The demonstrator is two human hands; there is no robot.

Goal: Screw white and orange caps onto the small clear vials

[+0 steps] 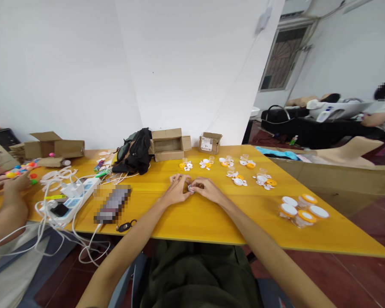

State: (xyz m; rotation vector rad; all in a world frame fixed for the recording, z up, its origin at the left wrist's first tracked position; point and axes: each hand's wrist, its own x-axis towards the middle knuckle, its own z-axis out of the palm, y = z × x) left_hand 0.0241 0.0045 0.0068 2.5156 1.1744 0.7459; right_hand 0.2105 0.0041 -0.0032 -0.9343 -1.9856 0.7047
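Observation:
Over the middle of the yellow table, my left hand [177,190] and my right hand [207,189] meet with curled fingers around a small round white part [190,188]. Fingers cover most of it, so its exact kind is unclear. Just beyond my hands lie small groups of loose white and orange plastic parts, such as a group [186,165] at the left and another [206,163] beside it. Farther right, more groups include one with an orange ring [271,182]. Several clear jars with white and orange lids [306,216] stand near the right end.
A power strip [80,201] with tangled white cables, a blurred-out phone [113,204] and a black key fob [125,226] lie to my left. Behind them are a black backpack [136,152] and an open cardboard box [168,145]. Another person's hands [14,184] work at far left.

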